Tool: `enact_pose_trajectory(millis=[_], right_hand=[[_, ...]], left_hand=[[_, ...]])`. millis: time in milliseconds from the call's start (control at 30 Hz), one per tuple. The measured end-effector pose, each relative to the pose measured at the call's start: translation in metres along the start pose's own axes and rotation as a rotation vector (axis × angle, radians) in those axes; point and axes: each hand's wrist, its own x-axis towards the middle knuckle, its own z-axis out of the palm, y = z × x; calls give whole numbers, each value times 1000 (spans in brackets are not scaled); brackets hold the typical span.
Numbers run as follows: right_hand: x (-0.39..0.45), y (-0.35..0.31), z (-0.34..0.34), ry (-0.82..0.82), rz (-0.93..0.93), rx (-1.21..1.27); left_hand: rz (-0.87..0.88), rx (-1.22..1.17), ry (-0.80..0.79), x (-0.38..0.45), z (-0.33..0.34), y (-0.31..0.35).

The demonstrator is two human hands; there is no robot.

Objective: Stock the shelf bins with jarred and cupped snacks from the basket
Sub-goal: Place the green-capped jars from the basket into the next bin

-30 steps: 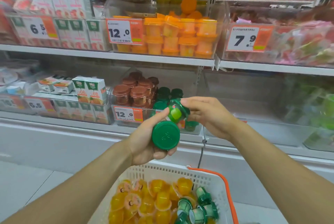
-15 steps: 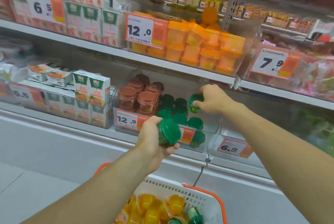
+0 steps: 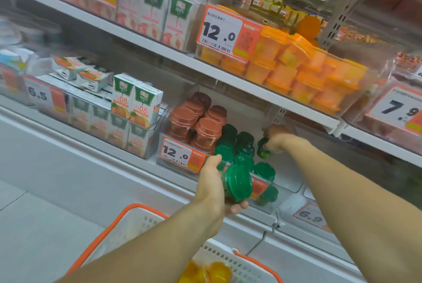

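Observation:
My left hand [image 3: 213,188] grips a green-lidded jar [image 3: 237,183] in front of the clear shelf bin [image 3: 286,193] on the lower shelf. My right hand [image 3: 277,139] reaches deep into that bin and holds a second green jar [image 3: 263,148] at the back, behind the rows of green jars [image 3: 244,145] standing there. Brown-lidded jars [image 3: 196,123] fill the bin's left half. The white basket with orange handles [image 3: 137,225] sits below my arms, with yellow jelly cups [image 3: 205,272] showing in it.
A bin of orange cups [image 3: 303,72] sits on the shelf above, its shelf edge just over my right hand. Juice cartons [image 3: 134,104] stand to the left. Price tags 12.0 [image 3: 180,153] and 6.9 [image 3: 311,215] hang on the bin fronts.
My right hand has pushed its green jar further back into the bin. My left hand keeps its jar near the bin's front. The view has tilted and moved closer to the shelf.

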Motion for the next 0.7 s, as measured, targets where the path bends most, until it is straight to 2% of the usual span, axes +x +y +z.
enact_pose_trajectory(millis=[233, 467, 533, 600, 667, 700], right_hand=[[2, -6, 23, -109, -9, -37], [-3, 1, 15, -166, -53, -16], [-13, 2, 9, -108, -80, 19], [-29, 2, 2, 45, -131, 121], [-56, -4, -4, 168, -204, 345], [-74, -8, -6, 151, -237, 535]], left_hand=[[10, -2, 47, -3, -3, 2], [33, -6, 25, -4, -5, 6], [41, -2, 18, -5, -3, 8], [55, 7, 30, -4, -1, 9], [88, 30, 48, -2, 0, 9], [108, 42, 58, -2, 2, 9]])
